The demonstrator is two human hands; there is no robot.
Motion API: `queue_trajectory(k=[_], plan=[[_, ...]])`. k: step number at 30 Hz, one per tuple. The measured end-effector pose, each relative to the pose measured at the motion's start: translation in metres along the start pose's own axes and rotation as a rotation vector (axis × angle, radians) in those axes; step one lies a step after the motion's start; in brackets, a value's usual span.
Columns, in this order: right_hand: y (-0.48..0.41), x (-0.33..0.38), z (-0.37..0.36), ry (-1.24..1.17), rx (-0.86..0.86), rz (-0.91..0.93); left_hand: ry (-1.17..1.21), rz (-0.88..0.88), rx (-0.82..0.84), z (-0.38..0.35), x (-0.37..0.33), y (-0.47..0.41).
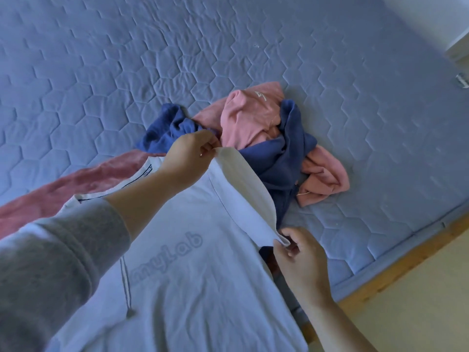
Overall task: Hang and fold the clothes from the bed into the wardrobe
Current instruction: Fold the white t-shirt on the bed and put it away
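Note:
A white T-shirt (198,270) with faint lettering lies spread on the bed in front of me. Its right sleeve (243,194) is lifted off the cloth. My left hand (189,158) pinches the sleeve's far corner, and my right hand (299,257) pinches its near corner. Just beyond the sleeve sits a crumpled heap: a dark blue garment (281,158) tangled with a pink one (248,115). A pink-red cloth (83,184) lies flat under the T-shirt's left side.
The bed's blue quilted cover (177,59) stretches far and left of the heap. A wooden bed frame edge (396,273) runs along the right, with pale floor (418,313) beyond it. A white piece of furniture (454,26) stands at the top right.

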State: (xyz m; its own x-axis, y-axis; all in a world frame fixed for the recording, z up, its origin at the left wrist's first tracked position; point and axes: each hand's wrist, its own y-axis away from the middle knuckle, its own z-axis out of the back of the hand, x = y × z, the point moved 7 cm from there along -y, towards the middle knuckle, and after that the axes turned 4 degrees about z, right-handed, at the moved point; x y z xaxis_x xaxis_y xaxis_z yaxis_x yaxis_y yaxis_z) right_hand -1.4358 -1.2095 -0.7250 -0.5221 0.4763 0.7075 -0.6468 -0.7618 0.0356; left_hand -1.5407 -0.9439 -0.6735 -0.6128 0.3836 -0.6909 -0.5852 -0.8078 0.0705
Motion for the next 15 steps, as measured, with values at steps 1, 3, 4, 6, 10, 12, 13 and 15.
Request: queue_trajectory(k=[1,3,4,6,10,12,13,15], plan=[[0.005,0.009,-0.007,0.021,0.025,0.052,0.012,0.023,-0.018,0.006,0.01,0.007],[0.015,0.026,-0.024,0.065,0.087,0.152,0.013,0.059,-0.057,0.018,0.031,0.022],[0.02,0.031,-0.033,0.087,0.118,0.19,0.002,0.068,-0.064,0.022,0.042,0.03],[0.028,0.038,-0.052,0.156,0.166,0.26,-0.033,0.081,-0.038,0.025,0.069,0.047],[0.044,0.025,-0.104,0.352,0.477,0.284,-0.282,0.133,0.163,0.007,0.134,0.083],[0.057,0.011,-0.131,0.352,0.707,0.253,-0.403,0.24,0.316,-0.01,0.17,0.102],[0.061,0.007,-0.139,0.326,0.769,0.221,-0.424,0.314,0.34,-0.015,0.184,0.11],[0.061,0.006,-0.143,0.251,0.726,0.175,-0.379,0.42,0.281,-0.021,0.198,0.122]])
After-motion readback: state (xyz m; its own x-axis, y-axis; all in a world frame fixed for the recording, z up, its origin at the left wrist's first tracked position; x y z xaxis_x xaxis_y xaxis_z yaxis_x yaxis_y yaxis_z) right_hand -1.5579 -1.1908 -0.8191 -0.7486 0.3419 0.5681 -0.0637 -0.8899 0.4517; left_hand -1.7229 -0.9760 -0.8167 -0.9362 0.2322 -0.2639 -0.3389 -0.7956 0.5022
